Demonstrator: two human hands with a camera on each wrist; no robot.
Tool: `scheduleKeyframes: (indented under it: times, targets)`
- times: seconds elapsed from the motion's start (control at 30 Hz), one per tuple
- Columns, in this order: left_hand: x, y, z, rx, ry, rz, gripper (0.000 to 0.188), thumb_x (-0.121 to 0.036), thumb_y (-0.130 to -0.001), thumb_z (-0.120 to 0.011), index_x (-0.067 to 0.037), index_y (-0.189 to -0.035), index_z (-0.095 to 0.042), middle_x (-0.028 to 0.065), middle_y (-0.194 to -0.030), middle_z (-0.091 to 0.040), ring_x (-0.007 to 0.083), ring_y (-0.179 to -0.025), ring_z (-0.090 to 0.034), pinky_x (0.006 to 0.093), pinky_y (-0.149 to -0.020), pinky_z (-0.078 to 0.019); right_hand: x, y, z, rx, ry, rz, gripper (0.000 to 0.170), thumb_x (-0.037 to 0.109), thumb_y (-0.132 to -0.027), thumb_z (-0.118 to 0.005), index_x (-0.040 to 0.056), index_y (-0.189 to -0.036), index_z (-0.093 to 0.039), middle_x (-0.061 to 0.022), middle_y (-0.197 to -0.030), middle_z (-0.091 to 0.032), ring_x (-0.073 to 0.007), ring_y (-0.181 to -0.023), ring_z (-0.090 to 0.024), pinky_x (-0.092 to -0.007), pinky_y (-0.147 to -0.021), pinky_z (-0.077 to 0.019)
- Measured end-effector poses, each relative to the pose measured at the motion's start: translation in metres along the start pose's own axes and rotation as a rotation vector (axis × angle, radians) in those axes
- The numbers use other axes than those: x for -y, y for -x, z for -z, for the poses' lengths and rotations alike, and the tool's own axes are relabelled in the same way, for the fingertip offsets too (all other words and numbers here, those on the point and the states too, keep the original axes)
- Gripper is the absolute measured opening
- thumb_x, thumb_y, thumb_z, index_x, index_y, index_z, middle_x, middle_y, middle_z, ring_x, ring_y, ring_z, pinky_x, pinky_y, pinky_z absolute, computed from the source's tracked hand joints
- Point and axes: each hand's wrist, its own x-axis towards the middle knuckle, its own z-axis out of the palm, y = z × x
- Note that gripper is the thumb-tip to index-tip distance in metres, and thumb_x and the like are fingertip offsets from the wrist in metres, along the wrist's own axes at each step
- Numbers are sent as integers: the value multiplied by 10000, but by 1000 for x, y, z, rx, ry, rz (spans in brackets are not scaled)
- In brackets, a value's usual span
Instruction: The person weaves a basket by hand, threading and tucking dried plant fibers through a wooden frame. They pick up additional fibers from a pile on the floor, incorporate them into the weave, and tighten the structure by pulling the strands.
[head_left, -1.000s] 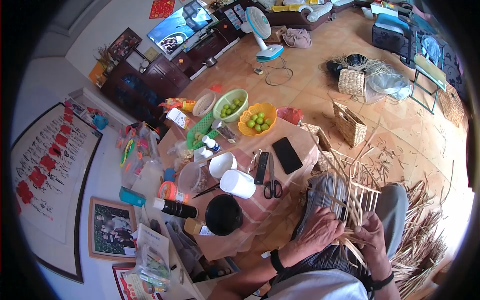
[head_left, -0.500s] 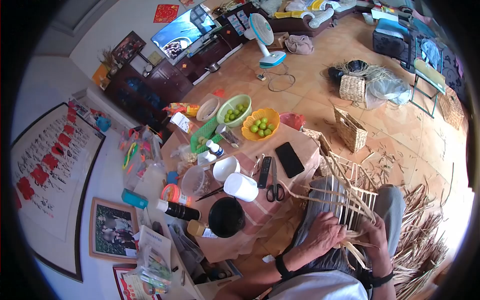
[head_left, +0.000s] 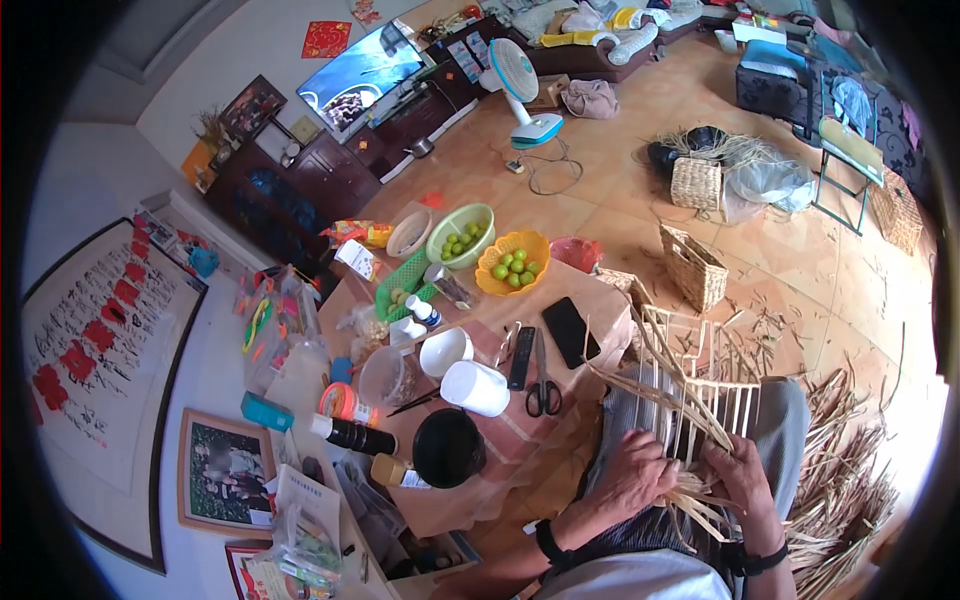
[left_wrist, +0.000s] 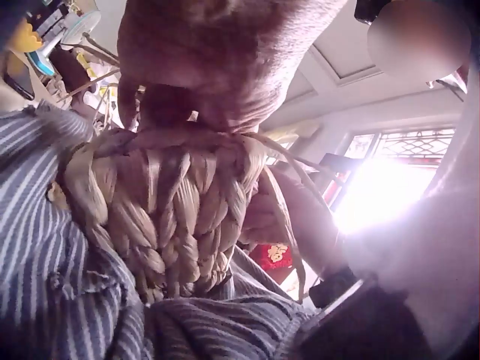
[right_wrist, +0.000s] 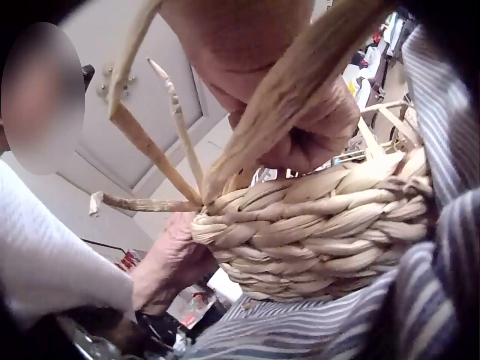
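A partly woven straw basket [left_wrist: 172,206] rests on the person's striped lap, its plaited wall showing in both wrist views. Bare pale stakes [head_left: 735,402] stick out from it toward the knees. The left hand [head_left: 637,470] grips the woven edge with bent fingers, seen from beneath in the left wrist view. Across from it, the right hand [head_left: 740,475] pinches long straw strands [head_left: 690,395] at the rim, thumb uppermost. Loose strand ends [right_wrist: 154,161] fan out from the basket's corner toward the body. The fingertips of both hands are partly hidden behind straw.
Left of the lap stands a table [head_left: 505,440] with scissors [head_left: 543,385], a phone [head_left: 571,332], a white jar [head_left: 475,388], a black bowl [head_left: 448,448] and fruit bowls. A straw pile [head_left: 845,480] lies at the right. A finished basket [head_left: 693,268] stands on the floor ahead.
The long strands have swung from upright down to the left, over the stakes. The right hand has shifted its hold along them; the left hand stays at the woven edge.
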Motion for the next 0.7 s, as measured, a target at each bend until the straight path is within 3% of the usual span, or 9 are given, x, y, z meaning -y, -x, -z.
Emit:
scheduleKeyframes:
  times: [0.13,0.2,0.4,0.47,0.57,0.67,0.7]
  targets:
    - [12,-12,-2,-34,-7,-107,148,-119,-883,-650,-24,-770,-657,89,-811,-563,271,-915,-585,437,-899,-492,0,-2,0,-65,-8,103,228,223,-1074,-637,25,-961,-645,9,-648,-594,-63,-407,-439,-232,-372,-321]
    - [29,-15,-15,-11,-104,-205,109,-110,-861,-645,-9,-821,-657,100,-828,-566,279,-916,-585,431,-894,-503,-9,-8,-2,-74,-33,102,224,226,-1079,-628,28,-977,-641,0,-660,-617,-71,-411,-470,-234,-375,-351]
    - [48,-3,-29,150,-70,-185,147,-95,-852,-626,11,-954,-628,118,-877,-571,269,-904,-601,384,-889,-515,-28,-14,-6,-84,-74,104,202,228,-1093,-608,48,-1005,-635,-17,-691,-661,-89,-397,-509,-238,-374,-400]
    - [58,5,-42,218,-65,-162,180,-87,-877,-662,20,-1018,-631,120,-913,-583,266,-904,-616,377,-879,-524,-41,-21,1,-86,9,90,189,206,-1094,-608,30,-1035,-645,-2,-764,-658,-71,-544,-564,-232,-496,-456]
    - [44,3,-42,-66,406,330,272,-111,-919,-731,8,-1143,-634,121,-994,-609,263,-932,-647,376,-869,-539,-55,-33,1,-124,71,134,182,177,-1089,-615,0,-1072,-654,17,-835,-632,-58,-750,-581,-238,-653,-483]
    - [37,8,-40,-162,390,391,410,-172,-926,-792,-21,-1264,-617,123,-1070,-623,260,-972,-670,385,-861,-550,-46,-26,-7,-155,39,144,176,169,-1082,-624,-6,-1086,-645,14,-823,-627,-72,-727,-583,-240,-646,-489]
    - [28,3,-32,-204,351,331,375,-128,-935,-768,-41,-1276,-641,124,-1039,-636,271,-948,-673,387,-871,-551,-31,-16,-9,-142,41,57,174,165,-1075,-633,-5,-1106,-630,8,-815,-621,-80,-742,-592,-240,-635,-494]
